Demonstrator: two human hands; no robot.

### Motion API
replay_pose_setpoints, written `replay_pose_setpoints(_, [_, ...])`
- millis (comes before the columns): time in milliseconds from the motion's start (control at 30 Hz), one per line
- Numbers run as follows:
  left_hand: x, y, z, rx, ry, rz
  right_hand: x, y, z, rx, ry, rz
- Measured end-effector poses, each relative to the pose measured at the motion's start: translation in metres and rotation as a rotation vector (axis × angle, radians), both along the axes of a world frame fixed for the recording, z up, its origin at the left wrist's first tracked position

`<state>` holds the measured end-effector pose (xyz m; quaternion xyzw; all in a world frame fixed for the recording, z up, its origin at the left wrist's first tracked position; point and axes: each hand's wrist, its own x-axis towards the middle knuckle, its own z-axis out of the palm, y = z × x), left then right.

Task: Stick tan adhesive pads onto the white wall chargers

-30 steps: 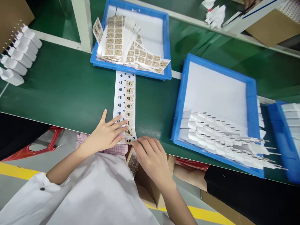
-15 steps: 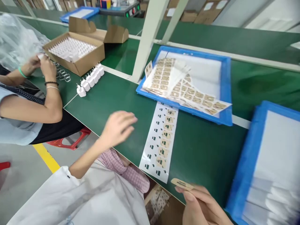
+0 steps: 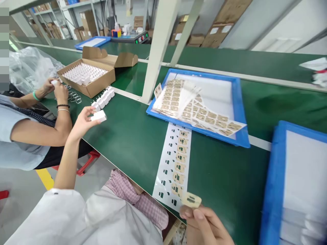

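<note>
My left hand [image 3: 82, 125] grips a white plug adapter [image 3: 99, 116] between thumb and fingers, at the near end of a row of white adapters [image 3: 105, 97] on the green table. At the lower right, my right hand [image 3: 201, 219] pinches a small tan sticker [image 3: 191, 200] with dark cutouts. Just beyond that hand lies a white sheet [image 3: 167, 170] bearing a column of tan stickers. The sheet's far end meets a blue tray [image 3: 241, 112], which holds several sticker sheets [image 3: 176, 97].
A cardboard box [image 3: 95, 87] of white adapters stands open at the back left. Beside it, a person's hands [image 3: 60, 90] hold a small white piece near metal rings. Another blue tray [image 3: 274, 170] is at the right. A white post [image 3: 158, 51] rises behind the table.
My left hand has moved left and away from me to the row and taken hold of one adapter. The sticker in my right hand is now turned more face-up.
</note>
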<state>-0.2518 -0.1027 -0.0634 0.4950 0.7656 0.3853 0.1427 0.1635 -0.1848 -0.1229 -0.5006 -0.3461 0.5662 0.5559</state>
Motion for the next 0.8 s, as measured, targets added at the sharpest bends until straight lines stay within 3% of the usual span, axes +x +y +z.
replay_pose_setpoints(33, [0.024,-0.01,-0.007,0.06,-0.075,-0.07,-0.01,0.002,0.008,0.028,0.052,-0.013])
replay_pose_setpoints(133, [0.108,-0.037,-0.032,0.303,-0.596,-0.428,-0.042,0.008,0.036,0.116,0.214,-0.001])
replay_pose_setpoints(233, [0.184,-0.055,-0.046,0.316,-0.834,-0.744,-0.06,0.008,0.055,0.162,0.307,0.02])
replay_pose_setpoints(300, [0.214,-0.061,-0.047,0.235,-0.896,-0.887,-0.06,0.002,0.061,0.174,0.309,-0.011])
replay_pose_setpoints(433, [0.234,-0.064,-0.037,0.035,-0.918,-1.045,-0.047,-0.011,0.061,0.182,0.268,-0.061])
replay_pose_setpoints(533, [0.242,-0.065,-0.03,0.02,-0.983,-1.111,-0.04,-0.015,0.058,0.167,0.278,-0.089])
replay_pose_setpoints(700, [0.267,-0.068,-0.029,0.135,-1.048,-0.904,-0.039,-0.02,0.052,0.134,0.33,-0.065])
replay_pose_setpoints(800, [0.273,-0.07,-0.032,0.091,-1.084,-0.871,-0.038,-0.024,0.05,0.146,0.379,-0.037])
